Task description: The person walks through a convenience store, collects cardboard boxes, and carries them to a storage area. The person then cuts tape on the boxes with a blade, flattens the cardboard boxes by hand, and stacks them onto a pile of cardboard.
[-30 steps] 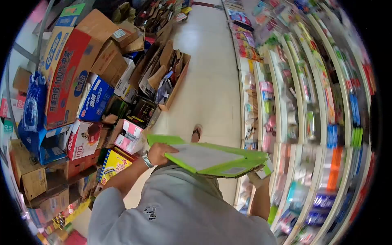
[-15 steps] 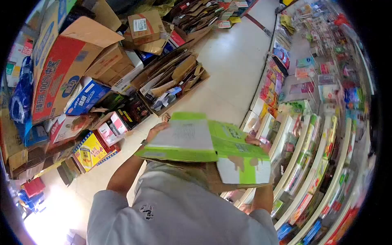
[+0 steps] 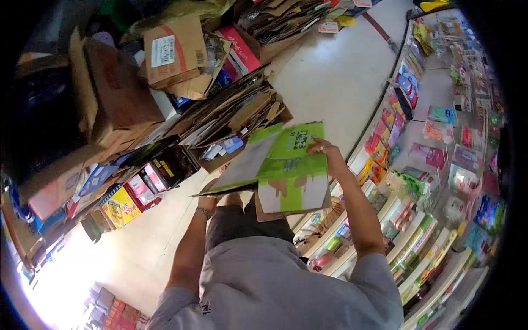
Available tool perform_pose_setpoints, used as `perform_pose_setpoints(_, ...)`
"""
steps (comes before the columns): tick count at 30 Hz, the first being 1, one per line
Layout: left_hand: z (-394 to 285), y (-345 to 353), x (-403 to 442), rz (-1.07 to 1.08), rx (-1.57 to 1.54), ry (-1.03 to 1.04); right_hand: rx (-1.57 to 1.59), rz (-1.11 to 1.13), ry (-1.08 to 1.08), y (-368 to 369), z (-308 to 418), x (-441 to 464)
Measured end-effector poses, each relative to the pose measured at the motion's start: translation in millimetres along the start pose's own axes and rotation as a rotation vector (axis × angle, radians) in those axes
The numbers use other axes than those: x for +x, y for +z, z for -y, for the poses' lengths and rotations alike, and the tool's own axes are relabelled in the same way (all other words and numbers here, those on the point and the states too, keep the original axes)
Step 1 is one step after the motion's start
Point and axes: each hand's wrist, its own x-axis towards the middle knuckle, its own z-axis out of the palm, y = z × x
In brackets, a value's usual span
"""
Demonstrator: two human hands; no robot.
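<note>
A partly flattened green-and-white cardboard box (image 3: 287,166) is spread in front of my body, its panels and flaps folded out at angles. Brown torn patches show on its near white flap. My right hand (image 3: 324,149) grips the box's right edge, fingers bent over the green panel, with a ring on one finger. At the left edge is my left hand (image 3: 207,197), closed on the cardboard; its fingers are mostly hidden by the panel. A band circles the left wrist. Just beyond the box stands a carton (image 3: 283,113) packed with upright flattened cardboard.
Stacked cartons fill the left side, including a brown box with a label (image 3: 190,49) and a yellow box (image 3: 122,208). Shelves of packaged goods (image 3: 418,231) curve along the right. A pale tiled floor (image 3: 335,71) runs between them.
The green-and-white box has tilted and its far panel has risen. My right hand has moved up along its right edge, and my left hand has come down and nearer. The view has turned.
</note>
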Motion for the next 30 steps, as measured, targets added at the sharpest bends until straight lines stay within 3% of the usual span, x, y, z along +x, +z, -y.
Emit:
perform_pose_setpoints(2,-1,15,13,-0.008,-0.112,-0.059,-0.107,0.056,-0.047,-13,-14,27)
perform_pose_setpoints(4,24,10,48,0.071,0.36,0.258,-0.227,0.112,-0.116,-29,-17,66)
perform_pose_setpoints(5,38,6,65,0.057,0.605,0.417,0.186,0.083,0.172,-36,-16,78)
perform_pose_setpoints(8,23,26,91,-0.112,-0.14,0.117,0.279,0.088,0.286,-51,-22,111)
perform_pose_setpoints(10,14,24,91,-0.178,-0.316,0.123,0.251,0.137,0.113,-49,-20,123)
perform_pose_setpoints(11,9,22,86,-0.225,-0.107,0.226,0.259,0.138,0.119,-39,-28,123)
perform_pose_setpoints(12,6,11,84,-0.26,-0.141,0.231,0.477,0.145,0.189,-19,-41,124)
perform_pose_setpoints(14,6,-18,79,-0.414,-0.302,0.146,0.451,0.218,0.051,18,-71,131)
perform_pose_setpoints(15,3,-32,67,-0.455,-0.241,0.15,0.202,0.281,-0.151,38,-87,134)
perform_pose_setpoints(16,0,-45,55,-0.497,-0.179,0.151,0.148,0.261,-0.175,65,-104,133)
perform_pose_setpoints(17,20,-83,45,-0.459,0.21,0.262,0.095,0.241,-0.194,92,-113,128)
perform_pose_setpoints(18,9,-83,28,-0.573,-0.095,0.207,0.104,0.229,-0.183,112,-113,126)
perform_pose_setpoints(19,28,-123,22,-0.491,0.165,0.214,-0.004,0.239,-0.197,131,-114,127)
perform_pose_setpoints(20,27,-121,19,-0.555,-0.048,0.207,-0.115,0.25,-0.213,141,-121,130)
perform_pose_setpoints(21,26,-124,23,-0.509,0.065,0.215,-0.111,0.239,-0.2,150,-143,132)
perform_pose_setpoints(23,32,-124,25,-0.425,0.353,0.271,-0.004,0.195,-0.1,168,-191,134)
perform_pose_setpoints(24,25,-103,38,-0.41,0.263,0.202,-0.002,0.186,-0.094,161,-200,139)
perform_pose_setpoints(25,16,-81,52,-0.402,0.173,0.132,0.386,0.169,0.25,143,-211,145)
perform_pose_setpoints(27,18,-58,82,-0.315,0.62,0.245,0.716,-0.017,0.635,120,-229,152)
perform_pose_setpoints(28,15,-49,100,-0.243,0.933,0.289,0.651,-0.186,0.672,116,-239,155)
perform_pose_setpoints(29,27,-50,117,-0.27,0.632,0.246,0.655,-0.18,0.679,116,-245,152)
perform_pose_setpoints(30,40,-49,137,-0.293,0.329,0.203,0.919,-0.257,0.689,117,-250,151)
